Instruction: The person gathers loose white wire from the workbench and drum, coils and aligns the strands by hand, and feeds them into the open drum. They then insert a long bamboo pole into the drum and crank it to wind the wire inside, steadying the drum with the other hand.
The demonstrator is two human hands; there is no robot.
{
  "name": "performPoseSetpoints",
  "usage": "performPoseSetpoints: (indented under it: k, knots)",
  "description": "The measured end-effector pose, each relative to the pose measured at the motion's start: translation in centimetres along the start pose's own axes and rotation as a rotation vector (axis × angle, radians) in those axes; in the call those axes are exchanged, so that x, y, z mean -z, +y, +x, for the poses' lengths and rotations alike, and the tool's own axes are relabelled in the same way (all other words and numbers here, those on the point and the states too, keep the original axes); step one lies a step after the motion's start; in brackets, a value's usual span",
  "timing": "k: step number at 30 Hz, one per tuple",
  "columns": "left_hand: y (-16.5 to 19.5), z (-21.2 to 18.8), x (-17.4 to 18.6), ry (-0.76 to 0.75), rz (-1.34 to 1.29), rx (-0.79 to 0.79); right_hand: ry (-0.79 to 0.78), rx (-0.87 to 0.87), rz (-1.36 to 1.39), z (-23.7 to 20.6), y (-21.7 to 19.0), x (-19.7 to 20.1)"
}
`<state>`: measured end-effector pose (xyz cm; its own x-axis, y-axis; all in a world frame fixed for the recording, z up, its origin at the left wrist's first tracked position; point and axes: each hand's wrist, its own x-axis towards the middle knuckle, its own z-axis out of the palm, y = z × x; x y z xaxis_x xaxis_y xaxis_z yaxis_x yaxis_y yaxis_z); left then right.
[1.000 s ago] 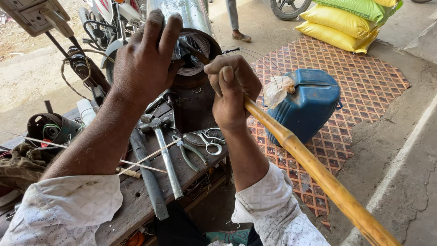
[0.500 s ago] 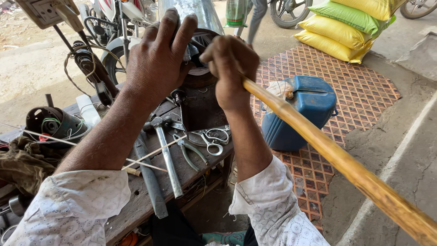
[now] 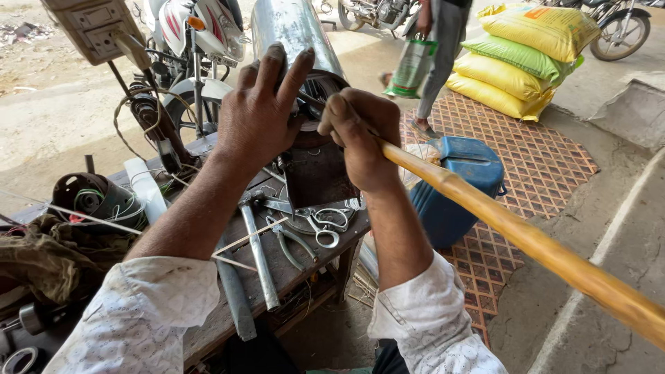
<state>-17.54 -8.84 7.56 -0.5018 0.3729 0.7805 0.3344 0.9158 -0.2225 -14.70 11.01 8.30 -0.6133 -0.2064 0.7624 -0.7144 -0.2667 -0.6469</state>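
My left hand [image 3: 260, 111] rests with fingers spread on the open end of a shiny metal cylinder [image 3: 294, 31] that stands at the far side of a wooden workbench [image 3: 291, 270]. My right hand [image 3: 360, 138] grips the near end of a long yellow bamboo stick [image 3: 526, 239], whose tip meets the cylinder's dark mouth [image 3: 322, 90]. The stick runs down to the lower right, out of view. On the bench below my hands lie a hammer [image 3: 260, 253], pliers [image 3: 291, 239] and scissors [image 3: 325, 225].
A blue jerrycan [image 3: 460, 187] stands on a patterned mat right of the bench. Stacked yellow and green sacks [image 3: 523, 59] lie behind it, where a person [image 3: 440, 41] walks with a bag. Motorcycles [image 3: 201, 41] stand behind. Wire coils [image 3: 97, 201] and cloth clutter the bench's left.
The view has tilted up and both hands now sit lower in it. My right hand has pushed the stick a little further toward the cylinder's mouth. A walking person has come into view.
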Motion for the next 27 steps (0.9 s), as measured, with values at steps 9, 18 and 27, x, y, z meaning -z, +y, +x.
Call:
performPoseSetpoints:
  k: [9,18,27]
  knots:
    - [0.2,-0.2,0.3,-0.019,-0.076,0.033,-0.009,0.257,0.193,-5.8,-2.1,0.8]
    - [0.7,0.1,1.5,-0.104,-0.118,0.09,0.277,0.383,0.257,-3.9,0.9,-0.4]
    - [0.5,-0.1,1.1,-0.062,-0.092,0.077,0.319,0.185,0.201,0.1,5.9,-2.1]
